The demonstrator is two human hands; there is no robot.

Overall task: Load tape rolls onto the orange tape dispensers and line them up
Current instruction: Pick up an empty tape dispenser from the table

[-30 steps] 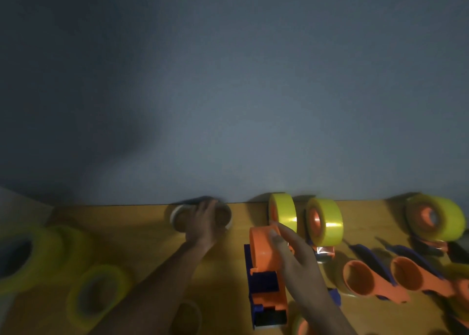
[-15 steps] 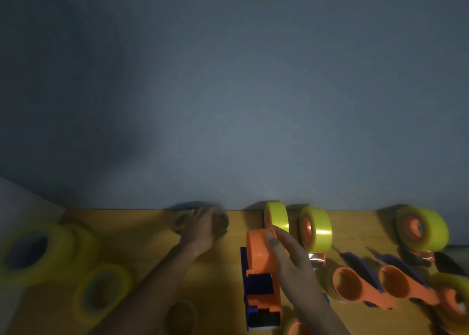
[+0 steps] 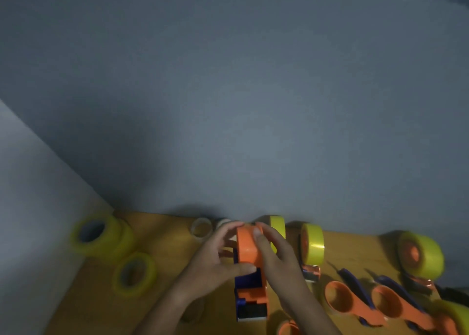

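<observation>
An orange and blue tape dispenser stands on the wooden table near the middle, with no roll on its orange hub. My left hand grips its left side, thumb on the blue body. My right hand grips the hub from the right, thumb on top. Behind it stands a yellow tape roll. To the right a loaded dispenser carries a yellow roll, and another loaded one stands far right. Loose yellow rolls lie at the left.
Two unloaded orange dispensers lie flat at the right front. Two empty pale tape cores sit by the grey wall. Another orange part shows at the bottom edge. A white panel borders the left.
My left hand has left the pale cores by the wall and come to the dispenser, gripping its left side. The view has tilted, so everything sits lower in the frame.
</observation>
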